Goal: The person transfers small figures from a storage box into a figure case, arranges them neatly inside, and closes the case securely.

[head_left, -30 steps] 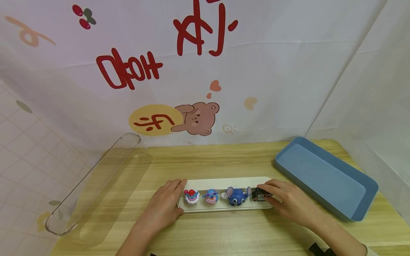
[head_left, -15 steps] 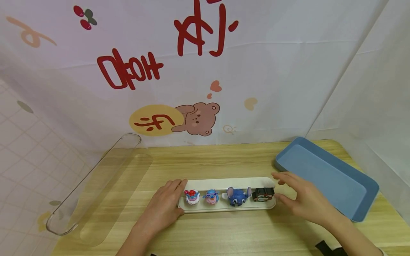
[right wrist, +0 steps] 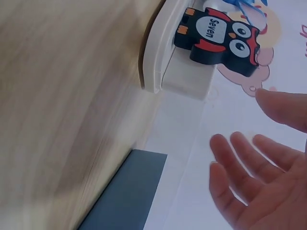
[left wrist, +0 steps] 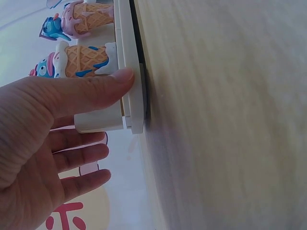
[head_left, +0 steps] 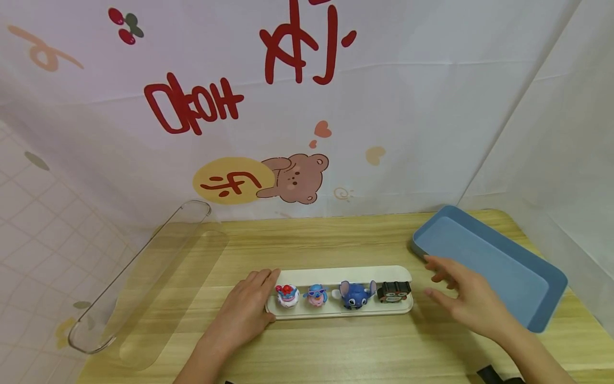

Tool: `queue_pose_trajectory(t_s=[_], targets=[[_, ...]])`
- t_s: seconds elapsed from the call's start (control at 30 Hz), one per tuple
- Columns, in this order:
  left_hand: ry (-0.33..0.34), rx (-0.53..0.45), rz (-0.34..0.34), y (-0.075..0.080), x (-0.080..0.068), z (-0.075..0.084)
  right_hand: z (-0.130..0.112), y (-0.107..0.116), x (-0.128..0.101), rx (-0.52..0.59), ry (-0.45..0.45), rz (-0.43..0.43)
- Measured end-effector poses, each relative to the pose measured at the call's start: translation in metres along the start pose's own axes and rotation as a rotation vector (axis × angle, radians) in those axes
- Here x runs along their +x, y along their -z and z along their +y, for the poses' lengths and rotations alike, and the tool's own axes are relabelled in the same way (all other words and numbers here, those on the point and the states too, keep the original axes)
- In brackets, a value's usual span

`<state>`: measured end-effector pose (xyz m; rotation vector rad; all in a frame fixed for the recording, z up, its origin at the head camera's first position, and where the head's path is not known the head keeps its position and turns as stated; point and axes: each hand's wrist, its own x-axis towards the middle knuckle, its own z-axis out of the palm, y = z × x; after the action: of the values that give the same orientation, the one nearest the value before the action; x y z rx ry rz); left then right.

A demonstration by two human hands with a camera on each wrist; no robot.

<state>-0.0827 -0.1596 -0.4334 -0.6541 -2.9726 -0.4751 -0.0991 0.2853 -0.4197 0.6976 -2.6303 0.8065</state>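
With four toys lined up on the white tray (head_left: 336, 274), the left hand (head_left: 244, 312) grips its left end while the right hand (head_left: 472, 301) hovers open beside the black owl (head_left: 394, 291), the clear cover (head_left: 144, 277) by the tabletop's left edge seemingly next.

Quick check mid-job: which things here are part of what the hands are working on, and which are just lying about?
In the job:
white tray, left hand holding its end
four toys on it, black owl at the right end
right hand, open beside the owl, touching nothing

Lying about:
blue tray
clear lid
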Motion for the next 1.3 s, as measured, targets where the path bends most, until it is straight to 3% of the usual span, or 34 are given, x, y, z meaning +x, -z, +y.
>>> queue_pose_trajectory(t_s=[0.13,0.33,0.5,0.87,1.3], targets=[[-0.001,-0.001,0.002,0.000,0.000,0.000,0.003,0.001,-0.002,0.018,-0.087,-0.060],[0.002,-0.003,0.001,0.000,0.000,0.000,0.010,-0.004,-0.003,0.052,-0.291,-0.286],[0.004,0.002,0.002,0.001,0.000,0.000,0.015,-0.013,-0.004,0.130,-0.358,-0.411],[0.004,0.015,-0.015,0.000,0.000,0.002,0.020,-0.023,-0.004,0.179,-0.384,-0.478],[0.002,0.014,-0.014,0.000,-0.001,0.000,0.019,-0.031,-0.001,0.146,-0.256,-0.472]])
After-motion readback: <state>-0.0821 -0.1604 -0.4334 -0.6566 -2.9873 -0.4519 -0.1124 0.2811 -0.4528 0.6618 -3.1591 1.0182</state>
